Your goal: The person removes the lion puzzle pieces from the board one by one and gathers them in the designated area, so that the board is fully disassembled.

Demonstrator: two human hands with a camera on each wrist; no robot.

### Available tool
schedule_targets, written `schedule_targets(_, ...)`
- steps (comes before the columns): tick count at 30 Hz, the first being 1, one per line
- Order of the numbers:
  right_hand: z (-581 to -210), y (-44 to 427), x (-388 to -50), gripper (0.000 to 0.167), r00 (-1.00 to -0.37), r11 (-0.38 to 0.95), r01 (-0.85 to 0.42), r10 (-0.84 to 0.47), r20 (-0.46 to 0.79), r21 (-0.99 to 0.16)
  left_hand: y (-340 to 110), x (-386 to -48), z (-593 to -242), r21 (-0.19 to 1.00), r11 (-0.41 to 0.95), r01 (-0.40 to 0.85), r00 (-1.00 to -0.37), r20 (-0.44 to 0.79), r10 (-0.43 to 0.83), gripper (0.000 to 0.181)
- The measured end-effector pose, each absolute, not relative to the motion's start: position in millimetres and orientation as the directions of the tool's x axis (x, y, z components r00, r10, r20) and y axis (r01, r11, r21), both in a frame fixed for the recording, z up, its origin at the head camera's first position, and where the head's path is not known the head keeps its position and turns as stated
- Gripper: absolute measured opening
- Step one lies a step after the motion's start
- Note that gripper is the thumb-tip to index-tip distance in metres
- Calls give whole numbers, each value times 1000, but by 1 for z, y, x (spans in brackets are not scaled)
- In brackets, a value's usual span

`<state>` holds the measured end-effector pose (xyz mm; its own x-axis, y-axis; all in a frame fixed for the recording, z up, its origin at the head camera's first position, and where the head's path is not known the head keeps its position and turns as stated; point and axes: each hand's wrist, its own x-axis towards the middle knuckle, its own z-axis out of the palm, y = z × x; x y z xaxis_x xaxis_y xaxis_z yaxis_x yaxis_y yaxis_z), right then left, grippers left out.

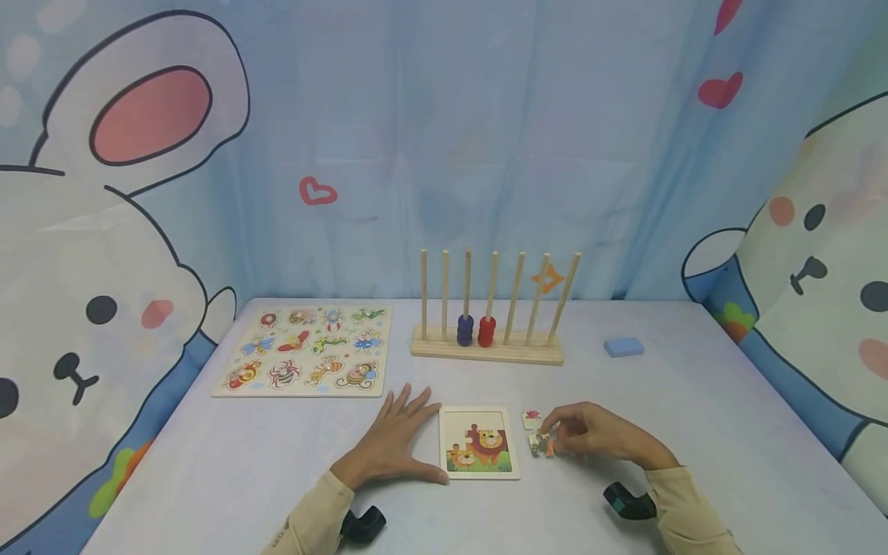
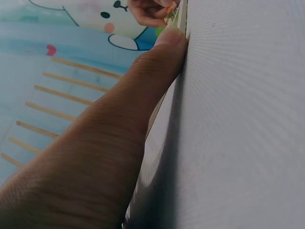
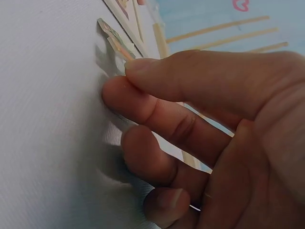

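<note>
A small jigsaw board (image 1: 479, 479) with a pale frame lies in front of me, its picture of a lion and a cub partly filled in. My left hand (image 1: 397, 443) is spread flat at its left side, thumb at the lower corner and fingertips near the upper one. In the left wrist view the thumb (image 2: 159, 62) presses the board's edge. Just right of the board, my right hand (image 1: 597, 433) pinches a puzzle piece (image 1: 539, 444) between thumb and index finger. That piece (image 3: 119, 47) looks tilted off the table. Another piece (image 1: 531, 419) with a pink print lies above it.
An insect puzzle board (image 1: 301, 389) lies at the back left. Behind the jigsaw stands a wooden peg rack (image 1: 486, 353) with blue beads (image 1: 465, 330) and red beads (image 1: 487, 331) on two pegs. A blue block (image 1: 623, 347) sits at the back right.
</note>
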<state>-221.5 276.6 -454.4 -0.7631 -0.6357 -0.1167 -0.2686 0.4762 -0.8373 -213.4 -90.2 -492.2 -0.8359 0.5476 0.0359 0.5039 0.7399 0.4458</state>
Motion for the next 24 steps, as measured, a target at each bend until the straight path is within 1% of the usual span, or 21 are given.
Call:
schedule_targets(17, -452, 270, -220, 21, -793, 583, -248, -581, -184, -774, -90, -214, -492, 440, 742, 506, -837, 40, 546, 108)
schedule_targets(24, -454, 269, -221, 21, -795, 588, -254, -579, -181, -768, -90, -213, -492, 439, 743, 505, -837, 39, 546, 107)
